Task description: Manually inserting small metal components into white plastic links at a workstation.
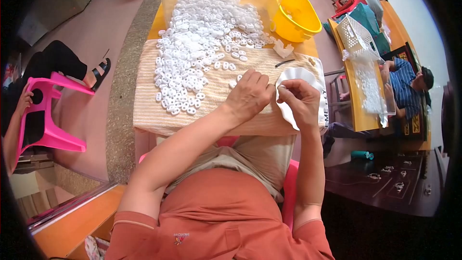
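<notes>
Many small white oval plastic pieces (192,50), each with two holes, lie heaped on the table's far left and middle. My left hand (249,91) is over the towel at the near middle, its fingers curled and closed; what they hold, if anything, is hidden. Just beyond its knuckles a few white pieces show. My right hand (303,100) is close by to the right, thumb and fingertips pinched together; nothing I can name shows between them. Partly behind and under that hand lies a flat white round thing (301,74) with a wavy edge.
A striped towel (159,118) covers the near tabletop. A yellow basin (308,21) stands at the far right. Near it lie a crumpled scrap (283,48) and a thin dark stick (285,62). People sit at another table (361,115) on the right; a pink stool (48,115) stands left.
</notes>
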